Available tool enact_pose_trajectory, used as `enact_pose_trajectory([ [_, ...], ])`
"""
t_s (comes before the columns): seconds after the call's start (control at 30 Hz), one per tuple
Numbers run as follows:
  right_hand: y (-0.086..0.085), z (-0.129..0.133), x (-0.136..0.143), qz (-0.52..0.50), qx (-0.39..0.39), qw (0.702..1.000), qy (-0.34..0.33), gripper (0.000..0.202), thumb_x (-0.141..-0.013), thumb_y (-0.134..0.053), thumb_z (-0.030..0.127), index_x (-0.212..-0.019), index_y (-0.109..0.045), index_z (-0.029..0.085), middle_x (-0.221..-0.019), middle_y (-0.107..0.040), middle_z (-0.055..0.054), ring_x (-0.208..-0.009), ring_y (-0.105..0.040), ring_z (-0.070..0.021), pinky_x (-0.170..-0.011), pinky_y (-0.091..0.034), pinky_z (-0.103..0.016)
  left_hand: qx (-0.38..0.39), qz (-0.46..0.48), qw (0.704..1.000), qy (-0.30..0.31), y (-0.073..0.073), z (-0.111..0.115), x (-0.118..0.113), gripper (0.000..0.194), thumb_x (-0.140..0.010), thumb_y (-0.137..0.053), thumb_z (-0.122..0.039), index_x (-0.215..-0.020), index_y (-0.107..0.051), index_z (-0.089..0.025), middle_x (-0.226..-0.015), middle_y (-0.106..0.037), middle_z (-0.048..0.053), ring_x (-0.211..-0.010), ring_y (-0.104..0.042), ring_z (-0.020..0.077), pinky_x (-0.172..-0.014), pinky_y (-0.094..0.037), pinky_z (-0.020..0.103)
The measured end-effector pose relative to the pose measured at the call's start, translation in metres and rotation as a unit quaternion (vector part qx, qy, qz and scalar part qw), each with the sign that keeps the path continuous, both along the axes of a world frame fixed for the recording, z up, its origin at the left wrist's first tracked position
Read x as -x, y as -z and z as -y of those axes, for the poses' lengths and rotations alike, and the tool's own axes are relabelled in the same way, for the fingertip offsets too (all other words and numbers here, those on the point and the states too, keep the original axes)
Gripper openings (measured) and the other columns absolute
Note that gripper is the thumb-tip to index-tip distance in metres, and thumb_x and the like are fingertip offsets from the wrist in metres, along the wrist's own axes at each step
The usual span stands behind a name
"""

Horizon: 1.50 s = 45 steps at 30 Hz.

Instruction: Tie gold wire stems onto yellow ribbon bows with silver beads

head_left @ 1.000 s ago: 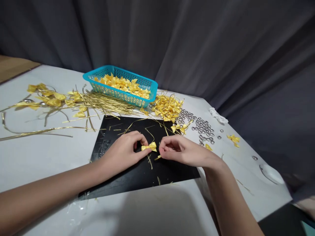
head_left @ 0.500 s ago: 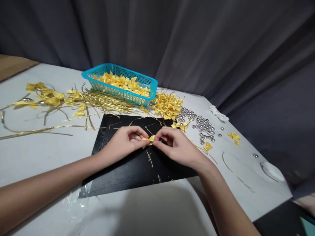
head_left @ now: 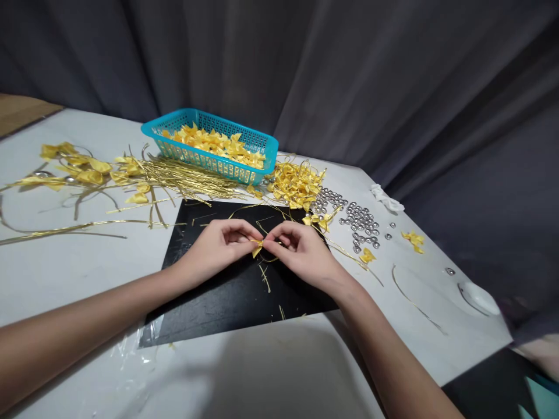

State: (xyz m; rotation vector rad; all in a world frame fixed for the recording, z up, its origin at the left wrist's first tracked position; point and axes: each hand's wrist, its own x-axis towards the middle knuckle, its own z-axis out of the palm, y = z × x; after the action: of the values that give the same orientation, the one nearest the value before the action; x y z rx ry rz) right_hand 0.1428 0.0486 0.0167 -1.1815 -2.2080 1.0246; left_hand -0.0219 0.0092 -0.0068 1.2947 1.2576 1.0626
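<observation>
A small yellow ribbon bow (head_left: 257, 249) is pinched between the thumb and fingers of my left hand (head_left: 222, 245), over the black mat (head_left: 209, 308). The fingertips of my right hand (head_left: 301, 251) close at the bow's middle, nearly touching the left ones. A thin gold cord (head_left: 271, 260) loops out beneath the right fingers, which seem to grip it; my fingertips partly hide the bow and cord. Short gold cord scraps (head_left: 264, 278) lie on the mat just in front of my hands.
A blue basket (head_left: 209, 157) of yellow bows stands behind the mat. Gold cord lengths (head_left: 192, 179) lie before it, tied bows (head_left: 297, 183) to its right. Silver beads (head_left: 360, 220) spread further right. A white dish (head_left: 480, 299) sits near the right edge.
My right hand has shifted left, its fingertips now close against the left ones. Less of the bow shows, and it hangs below the left fingertips. The cord loop has come into view.
</observation>
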Motion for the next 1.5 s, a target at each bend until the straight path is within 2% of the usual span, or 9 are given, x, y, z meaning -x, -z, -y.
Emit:
enact_pose_trajectory([
  [0.1, -0.0019, -0.0003, 0.0, -0.022, 0.048, 0.998, 0.016, 0.011, -0.075, -0.06, 0.024, -0.071, -0.062, 0.014, -0.055, -0.035, 0.006, -0.052, -0.029, -0.0072, -0.049, -0.024, -0.022, 0.009, 0.006, 1.0, -0.001, -0.0016, -0.0002, -0.0001, 0.01, -0.066, -0.064, -0.02, -0.074, -0.066, -0.014, -0.068, -0.066, 0.0, -0.063, -0.058, 0.0118, -0.063, -0.046, 0.023],
  [0.2, -0.0045, -0.0006, -0.0017, -0.074, 0.148, 0.986, -0.008, 0.016, -0.072, -0.064, 0.03, -0.073, -0.062, 0.013, -0.055, -0.033, 0.007, -0.053, -0.029, -0.0069, -0.049, -0.023, -0.022, 0.018, 0.004, 1.0, 0.0, -0.0029, -0.0003, -0.0004, 0.01, -0.065, -0.063, -0.02, -0.074, -0.065, -0.015, -0.065, -0.064, -0.001, -0.059, -0.056, 0.0108, -0.058, -0.043, 0.022],
  [0.27, -0.0047, -0.001, -0.0026, -0.079, 0.168, 0.982, -0.016, 0.019, -0.071, -0.065, 0.031, -0.074, -0.063, 0.013, -0.056, -0.037, 0.006, -0.053, -0.03, -0.0067, -0.05, -0.023, -0.022, 0.019, 0.003, 1.0, -0.005, -0.0036, -0.0002, -0.0007, 0.01, -0.065, -0.063, -0.02, -0.074, -0.065, -0.015, -0.065, -0.064, -0.001, -0.059, -0.056, 0.011, -0.058, -0.043, 0.022],
  [0.47, -0.0024, -0.0017, -0.0014, -0.01, 0.11, 0.993, 0.034, 0.015, -0.073, -0.063, 0.028, -0.072, -0.065, 0.013, -0.053, -0.034, 0.007, -0.05, -0.027, -0.0062, -0.047, -0.021, -0.022, 0.007, -0.001, 1.0, -0.014, -0.0051, 0.0003, -0.0003, 0.01, -0.064, -0.064, -0.022, -0.072, -0.066, -0.015, -0.065, -0.064, -0.001, -0.061, -0.057, 0.0119, -0.059, -0.044, 0.023],
  [0.83, -0.0005, 0.0002, 0.0015, 0.002, 0.085, 0.995, 0.042, 0.013, -0.075, -0.061, 0.026, -0.071, -0.064, 0.014, -0.052, -0.029, 0.008, -0.048, -0.026, -0.0069, -0.046, -0.021, -0.023, 0.015, 0.01, 1.0, -0.012, -0.0009, -0.0008, 0.0002, 0.017, -0.063, -0.072, -0.029, -0.072, -0.066, -0.015, -0.069, -0.067, 0.001, -0.065, -0.06, 0.0131, -0.065, -0.048, 0.024],
  [1.03, 0.0017, 0.0007, -0.0031, 0.009, -0.043, 0.999, -0.011, 0.008, -0.076, -0.06, 0.022, -0.072, -0.061, 0.015, -0.08, -0.054, -0.001, -0.054, -0.04, -0.0064, -0.052, -0.034, -0.022, 0.029, 0.018, 0.999, -0.008, 0.002, -0.0011, 0.0009, 0.014, -0.062, -0.072, -0.022, -0.072, -0.065, -0.014, -0.063, -0.064, -0.001, -0.058, -0.058, 0.0109, -0.059, -0.046, 0.023],
  [1.13, 0.0002, 0.0023, -0.0035, 0.029, -0.004, 0.999, -0.026, 0.008, -0.079, -0.056, 0.022, -0.076, -0.059, 0.015, -0.068, -0.054, 0.001, -0.049, -0.041, -0.0066, -0.047, -0.033, -0.021, 0.034, 0.029, 0.999, -0.006, 0.0015, -0.0013, 0.0008, 0.013, -0.061, -0.072, -0.02, -0.071, -0.065, -0.014, -0.062, -0.063, -0.002, -0.057, -0.056, 0.009, -0.059, -0.045, 0.021],
  [1.23, -0.0022, 0.0028, -0.003, 0.045, 0.04, 0.998, -0.024, 0.009, -0.08, -0.055, 0.022, -0.076, -0.059, 0.015, -0.05, -0.043, 0.006, -0.043, -0.035, -0.0065, -0.042, -0.025, -0.02, 0.034, 0.03, 0.999, -0.003, 0.0021, -0.0014, 0.001, 0.014, -0.063, -0.073, -0.021, -0.072, -0.065, -0.015, -0.062, -0.063, -0.003, -0.057, -0.056, 0.0081, -0.058, -0.044, 0.019],
  [1.5, -0.0076, -0.0003, -0.0063, 0.033, 0.072, 0.997, -0.008, 0.01, -0.081, -0.054, 0.023, -0.076, -0.058, 0.015, -0.049, -0.038, 0.007, -0.042, -0.035, -0.0064, -0.041, -0.023, -0.02, 0.017, -0.003, 0.999, 0.031, 0.0032, -0.0012, 0.0002, 0.019, -0.068, -0.07, -0.028, -0.08, -0.064, -0.015, -0.074, -0.065, 0.001, -0.07, -0.06, 0.0122, -0.068, -0.047, 0.024],
])
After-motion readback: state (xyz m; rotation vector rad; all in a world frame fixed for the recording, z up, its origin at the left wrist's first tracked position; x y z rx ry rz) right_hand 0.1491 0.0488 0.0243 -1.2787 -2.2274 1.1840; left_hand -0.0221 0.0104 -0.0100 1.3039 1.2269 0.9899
